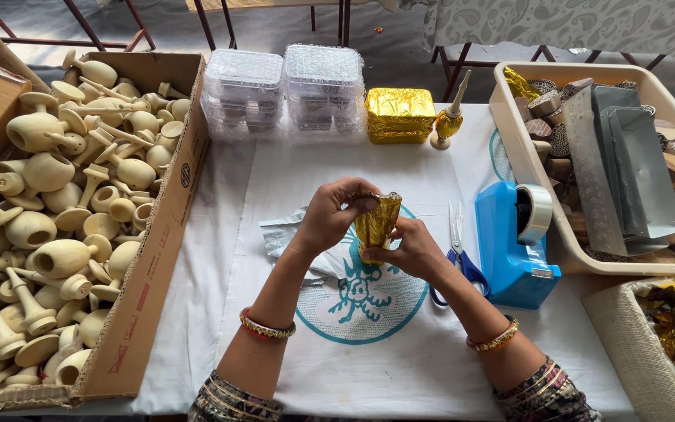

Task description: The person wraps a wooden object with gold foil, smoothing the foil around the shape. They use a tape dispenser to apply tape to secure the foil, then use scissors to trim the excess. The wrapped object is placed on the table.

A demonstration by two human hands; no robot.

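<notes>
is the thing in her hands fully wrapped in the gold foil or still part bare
Cannot tell fully. The gold foil piece shows only foil where visible, but the left hand and right hand hide its sides and bottom.

A crinkled gold foil wrap (377, 223) shines between the left hand (330, 217) and the right hand (414, 248). Under them a white cloth (291, 180) carries a teal ring with a teal figure. Right of the right hand lie blue-handled scissors (462, 262) and a bright blue tape dispenser (509, 242). Beyond the hands sits a gold foil block (400, 114). Left of the left hand, pale unpainted wooden pieces (56, 203) fill a brown cardboard box (158, 250). Red and gold bangles (266, 327) circle the left wrist.
</notes>
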